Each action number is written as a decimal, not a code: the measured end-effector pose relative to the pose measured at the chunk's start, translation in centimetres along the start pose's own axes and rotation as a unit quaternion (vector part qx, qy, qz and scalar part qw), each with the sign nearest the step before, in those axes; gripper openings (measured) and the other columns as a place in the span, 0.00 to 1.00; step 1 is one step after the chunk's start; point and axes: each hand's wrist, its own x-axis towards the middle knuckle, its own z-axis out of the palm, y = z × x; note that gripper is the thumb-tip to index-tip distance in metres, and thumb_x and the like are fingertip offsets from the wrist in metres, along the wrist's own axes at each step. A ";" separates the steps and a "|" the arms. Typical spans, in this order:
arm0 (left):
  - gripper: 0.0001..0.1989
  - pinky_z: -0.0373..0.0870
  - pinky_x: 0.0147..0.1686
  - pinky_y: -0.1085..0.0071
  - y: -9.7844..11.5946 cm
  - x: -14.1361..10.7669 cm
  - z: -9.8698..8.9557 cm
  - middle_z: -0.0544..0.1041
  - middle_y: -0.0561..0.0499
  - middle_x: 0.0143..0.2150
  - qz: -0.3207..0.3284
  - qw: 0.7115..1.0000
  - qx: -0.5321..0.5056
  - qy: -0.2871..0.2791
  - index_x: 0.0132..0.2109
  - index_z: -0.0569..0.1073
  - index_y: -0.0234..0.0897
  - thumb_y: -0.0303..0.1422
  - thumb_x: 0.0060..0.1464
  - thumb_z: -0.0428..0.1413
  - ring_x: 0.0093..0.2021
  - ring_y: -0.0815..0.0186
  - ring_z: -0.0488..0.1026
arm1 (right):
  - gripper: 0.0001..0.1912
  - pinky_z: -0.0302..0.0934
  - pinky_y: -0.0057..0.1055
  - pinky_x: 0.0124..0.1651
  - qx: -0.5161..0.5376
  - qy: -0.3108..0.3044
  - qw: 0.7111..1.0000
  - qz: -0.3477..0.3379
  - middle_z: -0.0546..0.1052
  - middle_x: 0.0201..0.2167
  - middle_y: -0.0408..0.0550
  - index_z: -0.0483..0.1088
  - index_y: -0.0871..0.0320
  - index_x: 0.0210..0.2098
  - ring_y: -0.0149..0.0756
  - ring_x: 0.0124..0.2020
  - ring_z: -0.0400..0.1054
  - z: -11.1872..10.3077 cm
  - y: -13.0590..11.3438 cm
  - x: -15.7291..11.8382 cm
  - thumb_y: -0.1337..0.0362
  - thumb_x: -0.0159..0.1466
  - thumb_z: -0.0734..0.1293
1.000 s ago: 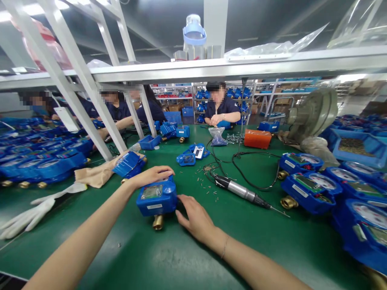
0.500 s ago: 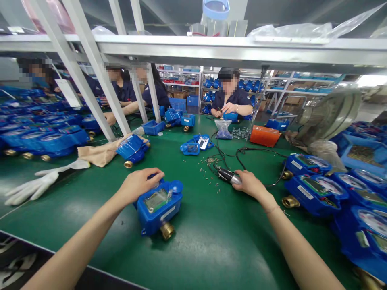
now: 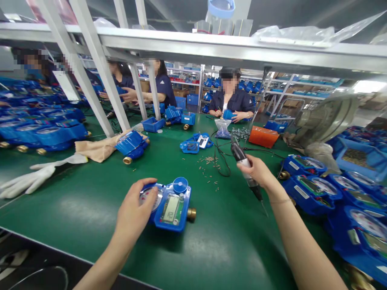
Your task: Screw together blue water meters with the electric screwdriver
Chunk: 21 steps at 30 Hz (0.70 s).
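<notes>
A blue water meter [image 3: 178, 219] with a grey display, a round dial and a brass fitting stands on the green table. My left hand [image 3: 133, 211] grips it at the dial end, thumb over the dial and fingers along the far side. My right hand [image 3: 258, 173] is closed around a black and silver electric screwdriver [image 3: 238, 152], held tilted above the table with its thin bit pointing down toward me. Small screws [image 3: 209, 160] lie scattered between the hands. Beyond them are blue meter covers [image 3: 190, 147].
More blue meters [image 3: 313, 187] crowd the right side, near a fan [image 3: 326, 114] and a bin of small parts [image 3: 359, 155]. At left lie a white glove [image 3: 36, 181], a cloth [image 3: 95, 150] and another meter [image 3: 132, 146]. An orange box [image 3: 263, 137] stands farther back. Co-workers sit opposite.
My right hand has lifted the electric screwdriver off the table and its bit now points downward. The meter under my left hand has turned, its brass fitting now pointing right and its dial showing.
</notes>
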 end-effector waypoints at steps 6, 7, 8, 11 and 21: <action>0.19 0.65 0.60 0.55 2.9 -0.8 2.7 0.67 0.43 0.57 0.106 0.987 -0.103 -0.065 0.56 0.68 0.48 0.45 0.60 0.48 0.59 0.54 0.67 | 0.22 0.59 0.28 0.28 0.179 0.161 0.970 -0.027 0.70 0.28 0.45 0.65 0.61 0.39 0.32 0.27 0.63 0.2 -3.3 0.3 0.46 0.61 0.64; 0.19 0.65 0.60 0.54 3.1 -0.9 2.9 0.65 0.43 0.58 0.117 0.985 -0.096 -0.078 0.57 0.67 0.48 0.44 0.61 0.47 0.60 0.54 0.66 | 0.22 0.59 0.28 0.29 0.198 0.176 0.964 -0.030 0.69 0.28 0.44 0.65 0.60 0.39 0.32 0.27 0.63 0.7 -3.6 0.4 0.46 0.60 0.65; 0.20 0.64 0.60 0.53 3.2 -1.0 3.0 0.63 0.43 0.59 0.125 0.984 -0.086 -0.089 0.59 0.66 0.47 0.43 0.62 0.47 0.60 0.54 0.66 | 0.22 0.59 0.28 0.29 0.213 0.187 0.959 -0.033 0.69 0.28 0.44 0.65 0.59 0.39 0.32 0.27 0.62 1.2 -3.8 0.5 0.46 0.59 0.66; 0.23 0.62 0.61 0.51 2.9 -1.0 2.6 0.59 0.44 0.61 0.153 0.978 -0.067 -0.124 0.63 0.62 0.48 0.41 0.62 0.50 0.60 0.53 0.65 | 0.20 0.58 0.28 0.29 0.246 0.188 0.950 -0.040 0.70 0.29 0.44 0.66 0.59 0.37 0.31 0.27 0.61 2.6 -4.1 0.6 0.49 0.56 0.69; 0.31 0.68 0.57 0.55 2.1 -1.2 4.0 0.61 0.47 0.61 0.153 0.982 -0.083 -0.075 0.63 0.62 0.51 0.41 0.53 0.60 0.58 0.53 0.68 | 0.22 0.60 0.29 0.26 0.352 0.073 0.933 -0.029 0.69 0.26 0.37 0.59 0.56 0.45 0.30 0.22 0.64 3.7 -4.0 0.1 0.60 0.54 0.69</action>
